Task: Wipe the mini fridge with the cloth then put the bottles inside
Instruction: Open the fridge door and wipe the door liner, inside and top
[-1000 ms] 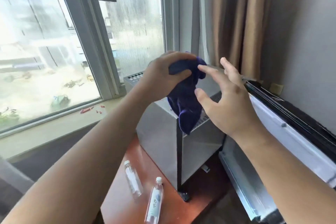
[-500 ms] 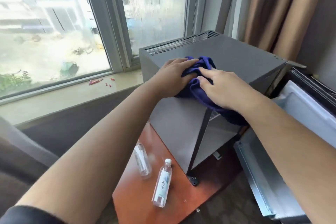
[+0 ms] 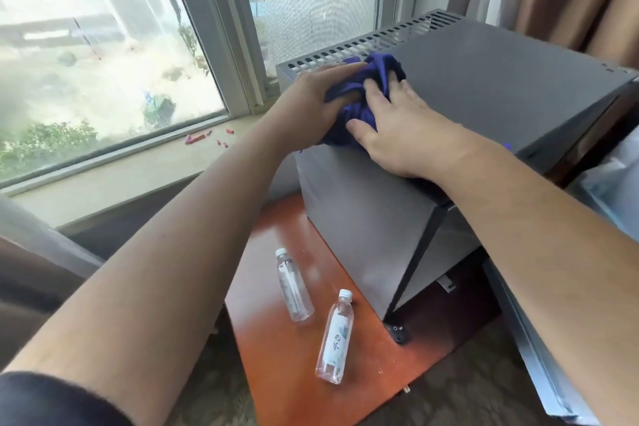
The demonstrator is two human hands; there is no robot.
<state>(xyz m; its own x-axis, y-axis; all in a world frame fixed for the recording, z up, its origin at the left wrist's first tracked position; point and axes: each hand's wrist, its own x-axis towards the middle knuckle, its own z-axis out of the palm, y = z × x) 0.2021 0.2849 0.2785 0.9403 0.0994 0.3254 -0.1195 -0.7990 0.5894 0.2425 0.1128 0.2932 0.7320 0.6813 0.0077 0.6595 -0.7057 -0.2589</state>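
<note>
Since half a second ago, both hands have pulled the cloth (image 3: pixel 366 93) up off the front edge, and I now see it bunched on top of the mini fridge (image 3: pixel 501 86), just short of the vent slots. At the far left, small red bits (image 3: pixel 197 139) lie on the window sill (image 3: pixel 138 166). The left hand (image 3: pixel 318 98) curls its fingers over the cloth's left side and grips it. The right hand (image 3: pixel 401 130) presses on its right side, fingers spread and nearly straight. Below, the clear bottle (image 3: pixel 294 287) and the labelled bottle (image 3: pixel 335 339) sit on the red-brown table (image 3: pixel 269 367) beside the fridge, well apart from both hands.
</note>
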